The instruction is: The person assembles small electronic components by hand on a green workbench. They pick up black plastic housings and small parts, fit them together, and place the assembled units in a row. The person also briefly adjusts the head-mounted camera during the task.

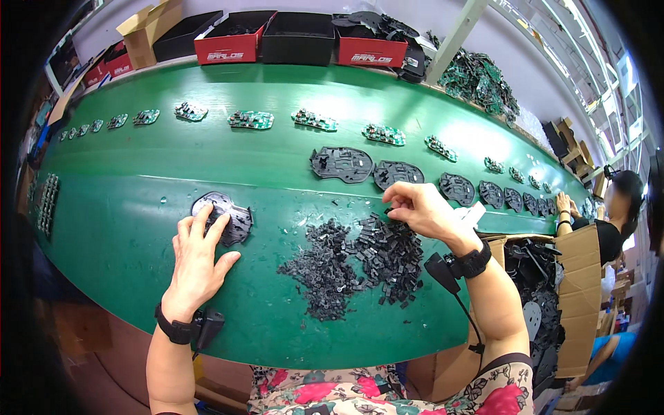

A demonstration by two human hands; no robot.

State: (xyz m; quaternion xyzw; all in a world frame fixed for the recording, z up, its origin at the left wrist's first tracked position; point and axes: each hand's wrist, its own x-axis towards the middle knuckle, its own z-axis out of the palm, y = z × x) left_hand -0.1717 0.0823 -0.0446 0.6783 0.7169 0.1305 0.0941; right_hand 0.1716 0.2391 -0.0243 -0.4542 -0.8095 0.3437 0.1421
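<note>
My left hand [197, 259] lies with spread fingers over a black plastic shell [238, 223], rounded and with moulded ribs inside, flat on the green work surface [124, 214]. The fingertips touch its inner side. Off to the right, my right hand [432, 216] is pinched at the fingertips around a small black plastic piece, mostly hidden. It hovers just above the edge of a pile of small black plastic pieces [389, 252]. Beside that lies a second pile of small black parts [321, 270]. Both my wrists carry black straps with small devices.
Black shells [340, 164] and green circuit boards [251, 120] stand in rows along the belt. More boards [47, 204] are stacked at the far left. Boxes [229, 38] line the back. A carton of black parts [579, 297] stands right, near another person [619, 207].
</note>
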